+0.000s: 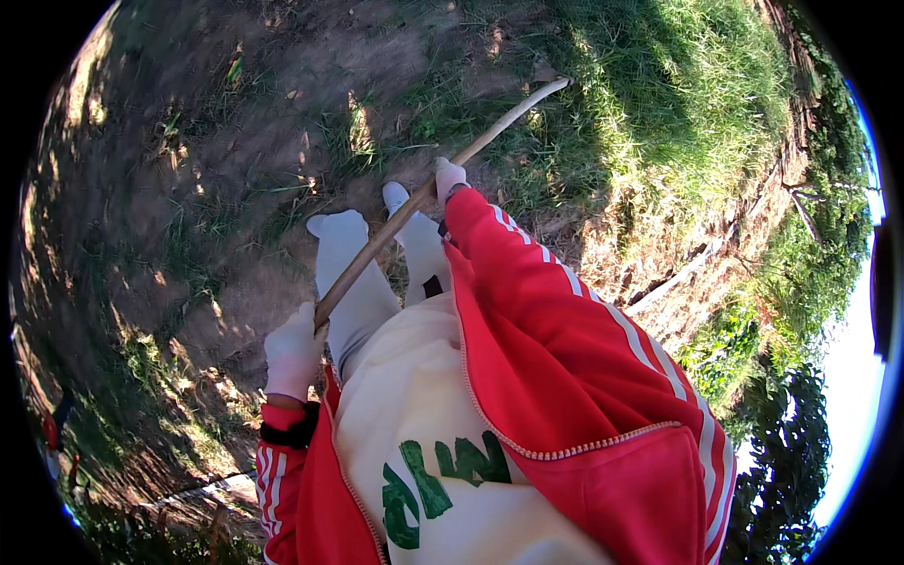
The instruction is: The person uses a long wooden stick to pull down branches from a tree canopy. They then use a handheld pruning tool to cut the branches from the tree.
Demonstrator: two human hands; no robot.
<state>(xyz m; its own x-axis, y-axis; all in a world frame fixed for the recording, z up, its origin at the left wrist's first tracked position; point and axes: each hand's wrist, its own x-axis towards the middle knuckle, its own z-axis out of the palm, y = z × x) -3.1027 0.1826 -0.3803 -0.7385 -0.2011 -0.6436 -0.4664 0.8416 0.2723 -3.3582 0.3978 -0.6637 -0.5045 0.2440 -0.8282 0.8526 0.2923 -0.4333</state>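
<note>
A long, pale wooden pole (508, 121) runs diagonally across my body, up and to the right, with its far end over the grass. My left hand (296, 351), in a white glove, is closed round its lower part beside my thigh. Higher along the pole, my right hand (450, 180), also gloved in white, grips it just beyond my knees. Both sleeves (584, 330) are red with white stripes. My legs (348, 273) in pale trousers are beneath the pole.
Patchy dirt (217, 113) and grass (659, 94) surround my feet. A long pale branch or log (669, 282) lies to the right, with leafy trees (800, 301) beyond. Small red and dark shapes at the far left edge are too small to make out.
</note>
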